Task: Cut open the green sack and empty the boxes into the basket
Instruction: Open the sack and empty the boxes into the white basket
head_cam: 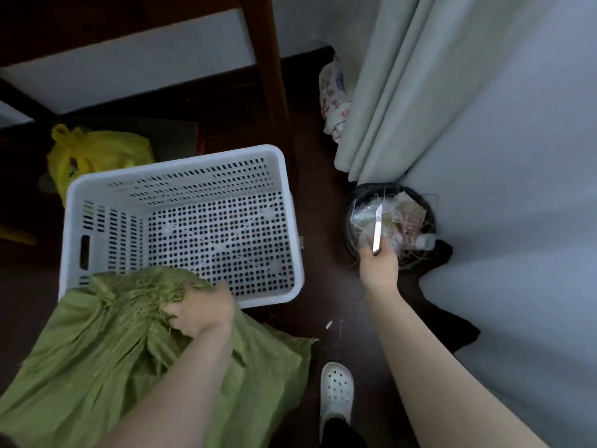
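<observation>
Left fingers (174, 313) clutch green sack (97, 357); right fingers (384, 253) grip knife (377, 229).

Green sack (97, 357) contents hidden, lower part cut off; basket (181, 227) near rim behind sack.

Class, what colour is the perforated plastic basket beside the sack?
White, seen best in the head view: the perforated plastic basket has white walls, rim and base.
</observation>
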